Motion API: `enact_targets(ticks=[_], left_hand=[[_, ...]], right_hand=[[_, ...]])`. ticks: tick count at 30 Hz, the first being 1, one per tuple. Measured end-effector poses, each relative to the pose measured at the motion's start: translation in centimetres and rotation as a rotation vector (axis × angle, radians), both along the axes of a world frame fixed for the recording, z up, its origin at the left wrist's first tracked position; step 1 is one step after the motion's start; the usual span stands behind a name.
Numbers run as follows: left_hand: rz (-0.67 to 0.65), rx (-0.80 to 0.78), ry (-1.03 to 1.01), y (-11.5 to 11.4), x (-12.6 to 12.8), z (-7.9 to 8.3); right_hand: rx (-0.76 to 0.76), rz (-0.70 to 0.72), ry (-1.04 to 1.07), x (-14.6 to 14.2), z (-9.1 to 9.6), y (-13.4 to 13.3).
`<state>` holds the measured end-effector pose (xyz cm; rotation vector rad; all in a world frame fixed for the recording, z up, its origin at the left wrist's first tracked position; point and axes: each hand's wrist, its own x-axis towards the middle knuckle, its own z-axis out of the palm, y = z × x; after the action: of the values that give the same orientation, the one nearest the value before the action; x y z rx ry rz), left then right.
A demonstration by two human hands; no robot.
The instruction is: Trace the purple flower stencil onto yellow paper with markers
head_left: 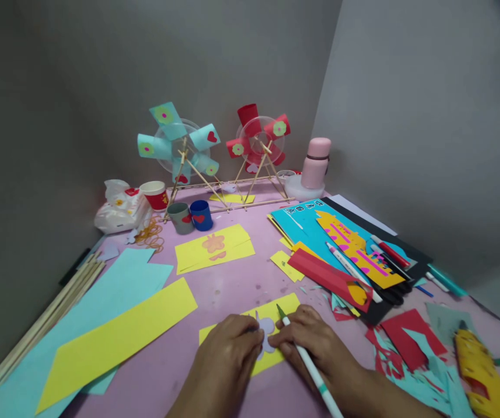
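The left hand [232, 348], half curled, touches a lilac cutout [268, 327] lying on yellow paper [292, 301]; whether it pinches is unclear. The right hand [317, 342] grips a green-tipped marker [312, 370]. A blue card [304, 233] bears white-edged letters, too small to read surely.

"Teal wheel [171, 126], red wheel [252, 125]: total?"
"Two wheels."
"Grey cylinder [180, 217], blue cylinder [201, 216]?"
"Two cylinders."
"Pink flask [315, 170]?"
"One."
"Red-and-white cup [155, 195]?"
"One."
"Left hand [231, 347], right hand [319, 341]?"
"Two hands."
"Green-tipped marker [307, 363]?"
"One."
"Tabletop [232, 284]?"
"One."
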<state>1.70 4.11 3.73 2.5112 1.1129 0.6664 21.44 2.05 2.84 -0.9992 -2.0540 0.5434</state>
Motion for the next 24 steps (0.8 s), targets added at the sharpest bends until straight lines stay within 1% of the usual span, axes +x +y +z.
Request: enact_targets(ticks=[4,7,13,21,24], left_hand=[[-0.019,-0.011,0.035,0.37,0.42,0.08],[-0.048,-0.008,0.051,0.66,0.52,-0.01],[-0.036,0.015,0.04,0.22,0.35,-0.65],[0.006,-0.005,0.027,-0.18,-0.16,-0.34],[0.005,-0.02,0.019,-0.06,-0.25,-0.35]], right_hand=[[0.025,0.0,-0.007,0.1,-0.67,0.11],[0.033,-0.002,0.003,0.06,-0.82,0.18],[-0.055,-0.026,0.075,-0.2,-0.4,-0.03],[-0.025,-0.045,0.074,-0.18,-0.32,0.05],[-0.023,-0.078,0.139,0.03,-0.07,-0.27]])
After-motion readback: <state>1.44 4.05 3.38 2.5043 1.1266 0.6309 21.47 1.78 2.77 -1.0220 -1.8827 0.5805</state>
